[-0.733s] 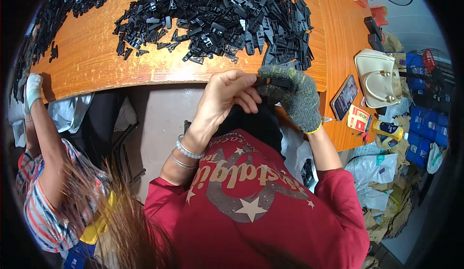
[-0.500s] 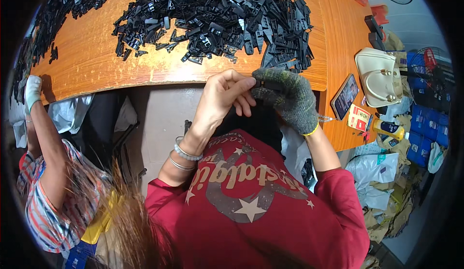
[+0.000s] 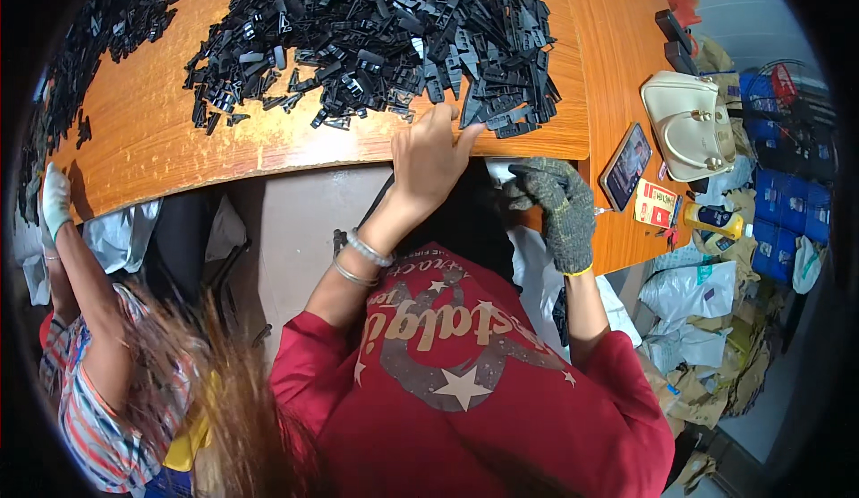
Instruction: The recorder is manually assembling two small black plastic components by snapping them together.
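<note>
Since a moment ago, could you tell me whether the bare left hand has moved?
Yes. The left hand has left the gloved right hand below the table edge and gone up to the pile of black plastic parts.

We wear a red short-sleeved shirt (image 3: 465, 382) with pale lettering and white stars printed across the chest. Our left hand (image 3: 429, 153) is bare, with two thin silver bangles (image 3: 358, 261) at the wrist. Our right hand (image 3: 559, 207) is covered by a grey knitted glove (image 3: 568, 221) with a yellow cuff edge.
</note>
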Motion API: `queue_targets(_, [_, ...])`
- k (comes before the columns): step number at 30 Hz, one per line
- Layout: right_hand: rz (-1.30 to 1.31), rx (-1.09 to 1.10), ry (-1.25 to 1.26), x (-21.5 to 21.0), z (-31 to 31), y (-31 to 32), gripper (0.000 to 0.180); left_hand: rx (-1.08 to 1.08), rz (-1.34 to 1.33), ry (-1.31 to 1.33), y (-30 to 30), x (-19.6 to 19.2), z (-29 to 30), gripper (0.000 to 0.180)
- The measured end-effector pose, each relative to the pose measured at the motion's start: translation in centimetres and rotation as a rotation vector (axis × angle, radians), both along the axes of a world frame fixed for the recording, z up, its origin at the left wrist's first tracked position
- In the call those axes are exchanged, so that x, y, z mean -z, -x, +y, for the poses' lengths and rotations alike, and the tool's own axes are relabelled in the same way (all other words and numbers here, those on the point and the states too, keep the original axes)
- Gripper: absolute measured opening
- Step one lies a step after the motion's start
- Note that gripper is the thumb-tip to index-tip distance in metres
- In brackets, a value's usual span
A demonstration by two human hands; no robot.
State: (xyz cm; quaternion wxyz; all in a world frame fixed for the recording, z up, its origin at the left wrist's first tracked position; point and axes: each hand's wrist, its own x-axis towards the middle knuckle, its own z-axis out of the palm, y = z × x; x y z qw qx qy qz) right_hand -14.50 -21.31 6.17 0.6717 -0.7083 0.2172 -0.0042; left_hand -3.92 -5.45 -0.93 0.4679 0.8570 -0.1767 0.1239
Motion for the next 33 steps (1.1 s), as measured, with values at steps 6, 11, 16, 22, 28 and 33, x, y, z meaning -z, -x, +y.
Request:
queue_targets(6, [0.29,-0.202,0.217,-2.5,-6.1,5.4,0.03,0.022,0.149,0.011,-1.4,0.1,-0.8,0.028])
queue_targets(11, [0.605,-1.003,0.809,-0.6,-16.0,16.1,0.019,0.028,0.08,0.032,-2.0,0.0,-0.9,0.027])
queue_targets(16, [0.779,-0.92,1.252,-2.5,-12.2,13.3,0.018,0.076,0.181,0.077,-2.1,-0.7,-0.1,0.022])
queue_targets(22, [0.071,-0.448,1.145,-2.0,-4.9,2.6,0.027,0.076,0.241,0.175,-1.6,-1.5,1.2,0.015])
queue_targets(28, [0.015,-0.436,0.763,-1.5,2.9,-4.2,0.044,0.312,0.028,-0.001,1.5,-1.9,4.5,0.005])
queue_targets(33, [-0.049,-0.602,0.984,-0.8,3.4,-4.8,0.034,0.076,-0.005,0.093,0.6,-0.5,5.6,0.006])
